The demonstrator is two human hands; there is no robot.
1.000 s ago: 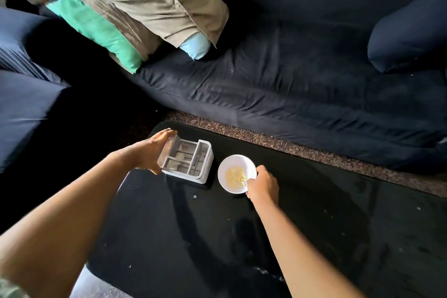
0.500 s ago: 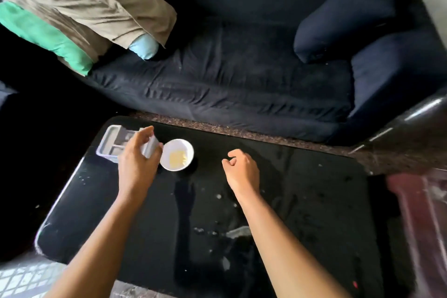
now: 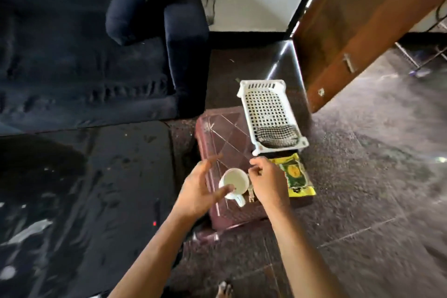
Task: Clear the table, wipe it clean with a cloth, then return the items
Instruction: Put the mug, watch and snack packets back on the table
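- Dark navy fabric covers the one sofa [image 3: 79, 60], which fills the upper left; a single cushion [image 3: 135, 9] of the same cloth leans in its corner.
- One black glossy table [image 3: 79, 201] spreads over the lower left, its top spotted with pale crumbs and smears.
- One brown wooden door [image 3: 362, 19] stands open at the upper right, above the speckled grey floor [image 3: 362, 176].
- One maroon stool [image 3: 225, 138] with a diamond pattern sits on the floor just beside the table's right end.
- One white plastic basket [image 3: 268, 109] with a perforated bottom rests across the stool's far right edge; one checked cloth [image 3: 277, 136] lies bunched at its near end.
- One yellow and green packet [image 3: 296, 176] lies flat at the stool's right side, just below the basket.
- Two bare hands reach over the stool. The left hand [image 3: 200, 191] is spread and loose, its thumb touching the rim of the mug but not closed round it.
- The right hand [image 3: 267, 181] is curled, fingers bent inward just beside the mug; whether it pinches anything I cannot tell.
- One white mug [image 3: 233, 182] stands upright on the stool between the two hands, its handle pointing toward the person.
- A small metal thing, perhaps keys [image 3: 251, 195], lies just right of the mug, blurred.
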